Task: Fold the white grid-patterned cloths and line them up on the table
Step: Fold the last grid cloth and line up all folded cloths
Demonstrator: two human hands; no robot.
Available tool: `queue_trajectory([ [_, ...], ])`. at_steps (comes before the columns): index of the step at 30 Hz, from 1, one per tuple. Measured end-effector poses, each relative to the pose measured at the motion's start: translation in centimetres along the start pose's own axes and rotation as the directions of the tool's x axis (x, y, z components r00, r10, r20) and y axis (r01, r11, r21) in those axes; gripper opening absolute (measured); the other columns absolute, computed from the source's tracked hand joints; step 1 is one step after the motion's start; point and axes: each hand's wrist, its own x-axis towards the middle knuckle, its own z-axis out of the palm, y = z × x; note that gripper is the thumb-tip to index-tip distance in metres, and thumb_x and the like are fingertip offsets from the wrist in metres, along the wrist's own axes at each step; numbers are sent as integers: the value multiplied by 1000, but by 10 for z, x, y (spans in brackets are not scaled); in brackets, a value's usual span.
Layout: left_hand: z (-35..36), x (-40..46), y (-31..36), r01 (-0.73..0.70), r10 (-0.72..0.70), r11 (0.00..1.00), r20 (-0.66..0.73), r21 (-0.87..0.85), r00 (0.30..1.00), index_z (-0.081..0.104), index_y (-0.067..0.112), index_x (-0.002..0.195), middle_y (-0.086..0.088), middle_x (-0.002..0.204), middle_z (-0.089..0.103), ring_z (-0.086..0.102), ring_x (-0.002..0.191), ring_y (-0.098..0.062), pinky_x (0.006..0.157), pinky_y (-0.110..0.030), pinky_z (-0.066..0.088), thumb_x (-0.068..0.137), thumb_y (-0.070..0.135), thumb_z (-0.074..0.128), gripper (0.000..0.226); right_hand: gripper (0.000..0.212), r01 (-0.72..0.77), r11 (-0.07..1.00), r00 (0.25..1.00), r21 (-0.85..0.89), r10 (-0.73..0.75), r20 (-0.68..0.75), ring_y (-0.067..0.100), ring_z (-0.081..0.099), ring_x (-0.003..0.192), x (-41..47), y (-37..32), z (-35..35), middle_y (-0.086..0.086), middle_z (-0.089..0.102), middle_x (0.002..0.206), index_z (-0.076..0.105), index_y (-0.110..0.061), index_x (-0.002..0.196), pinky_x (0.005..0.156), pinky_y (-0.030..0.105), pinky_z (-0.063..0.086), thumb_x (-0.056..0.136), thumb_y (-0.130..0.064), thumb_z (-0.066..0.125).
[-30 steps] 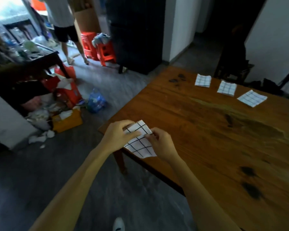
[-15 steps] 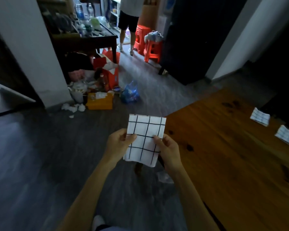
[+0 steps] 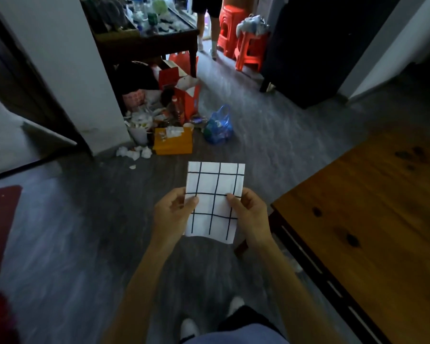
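Note:
A folded white cloth with a black grid (image 3: 215, 194) is held upright in the air over the grey floor, left of the wooden table (image 3: 372, 207). My left hand (image 3: 173, 214) pinches its left edge, thumb on the front. My right hand (image 3: 251, 216) pinches its right edge the same way. The cloths laid out on the table earlier are outside the view now.
A pile of rubbish with an orange box (image 3: 173, 141) and a blue plastic bag (image 3: 219, 126) lies on the floor ahead. Red stools (image 3: 248, 49) and a person's legs (image 3: 206, 26) are at the back. A white wall corner (image 3: 67, 70) stands left.
The view has swung left, away from the table. The cloth has been lifted off the table corner and now hangs flat between both hands over the floor.

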Motion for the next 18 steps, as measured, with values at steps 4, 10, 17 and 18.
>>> queue_trajectory([
  [4, -2, 44, -1, 24, -24, 999, 0, 45, 1000, 65, 32, 93, 11, 90, 70, 67, 82, -1, 70, -24, 56, 87, 18, 67, 16, 19, -23, 999, 1000, 45, 23, 0, 14, 70, 94, 42, -1, 19, -2, 72, 106, 63, -16, 113, 81, 33, 58, 95, -20, 59],
  [10, 13, 136, 12, -89, 72, 980, 96, 180, 993, 63, 19, 106, 15, 95, 66, 64, 85, 7, 65, -9, 50, 89, 11, 63, 19, 22, -21, 993, 998, 116, 27, -50, 5, 68, 93, 140, -3, 36, -8, 71, 106, 62, -22, 116, 79, 28, 57, 94, -25, 60],
  [17, 46, 282, 53, -201, 187, 933, 75, 297, 979, 64, 22, 96, 7, 90, 68, 65, 84, -5, 73, -19, 54, 92, 14, 59, 11, 21, 27, 974, 1000, 226, -23, -20, 3, 69, 87, 291, -46, 47, -6, 71, 102, 62, -19, 115, 67, 19, 55, 94, -19, 61],
  [18, 54, 302, 63, -227, 214, 925, 76, 304, 974, 65, 19, 96, 6, 90, 68, 65, 83, -5, 73, -18, 54, 93, 14, 58, 9, 22, 41, 969, 999, 243, -36, -27, 2, 69, 87, 311, -57, 46, -7, 71, 102, 62, -18, 115, 67, 18, 55, 94, -18, 61],
])
